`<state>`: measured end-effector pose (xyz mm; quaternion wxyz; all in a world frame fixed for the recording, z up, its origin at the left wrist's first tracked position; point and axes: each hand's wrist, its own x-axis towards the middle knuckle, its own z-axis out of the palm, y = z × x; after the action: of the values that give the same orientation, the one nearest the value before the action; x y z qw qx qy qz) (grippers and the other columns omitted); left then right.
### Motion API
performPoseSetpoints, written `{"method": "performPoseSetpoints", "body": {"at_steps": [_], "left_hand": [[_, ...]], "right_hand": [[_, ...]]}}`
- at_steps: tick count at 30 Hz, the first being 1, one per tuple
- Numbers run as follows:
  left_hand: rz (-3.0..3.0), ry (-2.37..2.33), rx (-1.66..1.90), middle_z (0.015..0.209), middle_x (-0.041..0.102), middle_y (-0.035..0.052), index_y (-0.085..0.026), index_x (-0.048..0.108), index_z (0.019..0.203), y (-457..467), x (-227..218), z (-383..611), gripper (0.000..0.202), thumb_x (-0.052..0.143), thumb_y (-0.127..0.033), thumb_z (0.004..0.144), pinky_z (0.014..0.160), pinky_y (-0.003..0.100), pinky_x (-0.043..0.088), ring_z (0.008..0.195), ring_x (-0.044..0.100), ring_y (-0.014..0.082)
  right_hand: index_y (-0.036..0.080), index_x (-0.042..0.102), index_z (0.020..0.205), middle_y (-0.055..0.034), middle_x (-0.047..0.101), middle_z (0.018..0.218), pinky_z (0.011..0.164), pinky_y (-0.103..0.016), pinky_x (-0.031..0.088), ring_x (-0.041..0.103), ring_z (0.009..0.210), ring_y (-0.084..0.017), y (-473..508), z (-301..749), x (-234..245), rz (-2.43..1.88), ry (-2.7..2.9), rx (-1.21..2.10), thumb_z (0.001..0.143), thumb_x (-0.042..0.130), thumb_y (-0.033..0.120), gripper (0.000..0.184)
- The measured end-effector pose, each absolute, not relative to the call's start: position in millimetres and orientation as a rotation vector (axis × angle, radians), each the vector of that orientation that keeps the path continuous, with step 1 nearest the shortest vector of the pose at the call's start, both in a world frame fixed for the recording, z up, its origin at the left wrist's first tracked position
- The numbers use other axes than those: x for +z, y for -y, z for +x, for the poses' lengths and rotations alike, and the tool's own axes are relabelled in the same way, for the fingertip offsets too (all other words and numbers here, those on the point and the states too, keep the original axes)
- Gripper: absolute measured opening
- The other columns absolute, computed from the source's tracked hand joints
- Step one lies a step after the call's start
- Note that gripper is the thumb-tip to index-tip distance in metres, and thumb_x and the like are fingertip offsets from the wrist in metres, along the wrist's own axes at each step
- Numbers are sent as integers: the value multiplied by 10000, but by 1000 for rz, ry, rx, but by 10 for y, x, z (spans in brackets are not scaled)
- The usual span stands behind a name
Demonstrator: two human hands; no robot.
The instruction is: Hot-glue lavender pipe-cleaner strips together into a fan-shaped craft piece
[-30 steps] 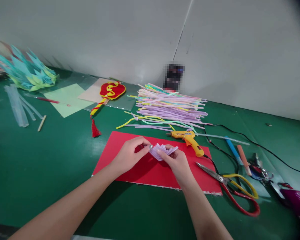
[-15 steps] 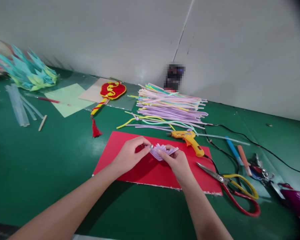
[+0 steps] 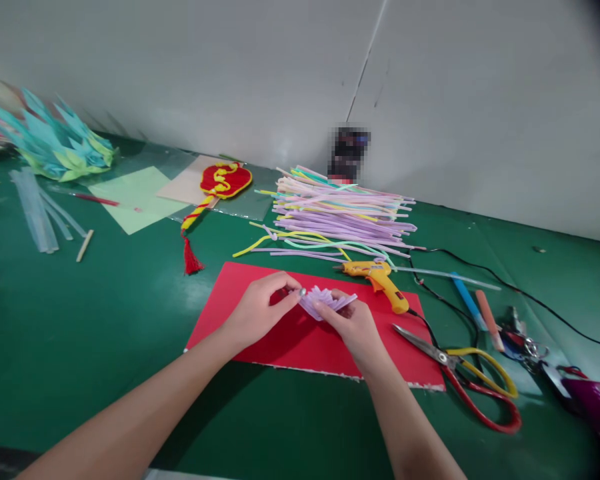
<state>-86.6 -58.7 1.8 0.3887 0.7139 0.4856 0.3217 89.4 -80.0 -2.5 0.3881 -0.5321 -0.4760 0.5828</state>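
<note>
A small lilac pipe-cleaner piece [image 3: 321, 297], with short strands fanned out, is held above a red board [image 3: 285, 343]. My left hand [image 3: 261, 301] pinches its left end between thumb and forefinger; the thumbnail catches the light. On the other side, my right hand [image 3: 354, 325] grips the same piece, thumb laid across its front and fingers behind it. The fingers cover part of the piece. A yellow hot glue gun [image 3: 377, 277] lies beyond my right hand, partly over the board's far edge. Scissors [image 3: 447, 360] with one red and one yellow handle rest at the board's right edge.
Behind the board lies a pile of pastel pipe cleaners [image 3: 343, 210]. Further left are a red-and-yellow fan ornament [image 3: 226, 180] with a tassel, a green paper sheet [image 3: 135, 197] and clear glue sticks [image 3: 36, 213]. A black cable [image 3: 520, 290] and purple tool [image 3: 587, 400] are at right.
</note>
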Motion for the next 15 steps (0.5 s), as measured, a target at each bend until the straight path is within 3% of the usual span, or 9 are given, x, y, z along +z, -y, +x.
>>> {"method": "performPoseSetpoints", "body": {"at_steps": [15], "left_hand": [[1788,-1200,806,855,609,15,-194,561,813,589,19,-866,172,435,-303,852,762,288,434,833,557,158]], "right_hand": [[145,676,882,-62,680,853,756,-336,449,604,839,-230,797,901,-32,-1348,1158,1466,696,649,384,304]]}}
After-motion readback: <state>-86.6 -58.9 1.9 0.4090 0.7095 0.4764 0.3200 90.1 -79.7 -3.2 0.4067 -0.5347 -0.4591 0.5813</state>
